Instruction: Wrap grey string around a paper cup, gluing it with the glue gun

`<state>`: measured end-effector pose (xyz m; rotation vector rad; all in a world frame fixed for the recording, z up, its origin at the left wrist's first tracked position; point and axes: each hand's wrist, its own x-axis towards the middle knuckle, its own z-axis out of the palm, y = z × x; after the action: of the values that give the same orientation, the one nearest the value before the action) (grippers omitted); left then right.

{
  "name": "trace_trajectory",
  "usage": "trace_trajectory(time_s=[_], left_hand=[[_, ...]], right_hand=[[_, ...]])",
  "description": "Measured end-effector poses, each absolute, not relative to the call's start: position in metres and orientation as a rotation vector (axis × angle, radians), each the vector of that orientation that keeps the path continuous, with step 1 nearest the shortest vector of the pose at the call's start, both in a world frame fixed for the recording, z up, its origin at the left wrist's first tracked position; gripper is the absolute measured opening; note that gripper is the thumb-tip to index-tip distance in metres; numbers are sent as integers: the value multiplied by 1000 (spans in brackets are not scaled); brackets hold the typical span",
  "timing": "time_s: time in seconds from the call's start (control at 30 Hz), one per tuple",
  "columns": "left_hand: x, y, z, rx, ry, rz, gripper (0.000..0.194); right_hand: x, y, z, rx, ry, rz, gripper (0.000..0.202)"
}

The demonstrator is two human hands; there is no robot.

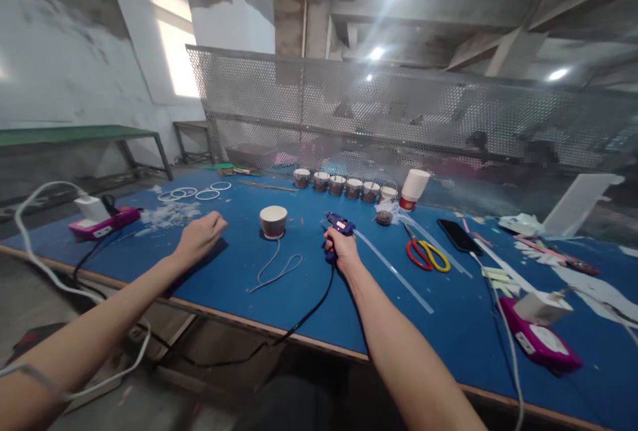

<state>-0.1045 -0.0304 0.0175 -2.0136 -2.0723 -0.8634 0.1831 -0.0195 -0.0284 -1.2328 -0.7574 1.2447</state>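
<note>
Concrete walls, bare ceiling beams and a perforated metal screen frame a workshop, seen from a camera on the person's head. Below the screen stretches a long workbench with a blue top and a wooden front edge.

Both bare forearms reach out over the bench. The left hand rests on the blue surface with its fingers curled into a loose fist; it holds nothing visible. Just to its right stands an upturned paper cup, with a loop of white cord lying on the bench in front of it, apart from the hand.

The right hand is closed around the grip of a blue glue gun, whose nozzle points away from the person. A black cable runs from the gun across the bench and over the front edge.

Farther back, a row of small cups lines the bench, ending at a stack of white paper cups with a red base. Right of the glue gun lie scissors with red and yellow handles, a clear strip and a dark phone. White rings sit at far left, near a pink power strip; another pink power strip lies at right. No brand or writing is legible anywhere.
</note>
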Motion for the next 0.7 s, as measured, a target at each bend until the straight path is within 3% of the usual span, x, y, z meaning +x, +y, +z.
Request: trace_trajectory(time_s=[0.1,0.33,0.7], left_hand=[[-117,-17,31,-1960,-2114,-878,23],[-159,15,46,-1971,-2127,-895,22],[-171,68,17,-2026,-2014,-887,23]], right_hand=[[186,-22,-32,-1206,-732,1202,7],[197,-35,-32,-1068,-767,1282,18],[205,-48,-35,-1170,-887,1362,31]])
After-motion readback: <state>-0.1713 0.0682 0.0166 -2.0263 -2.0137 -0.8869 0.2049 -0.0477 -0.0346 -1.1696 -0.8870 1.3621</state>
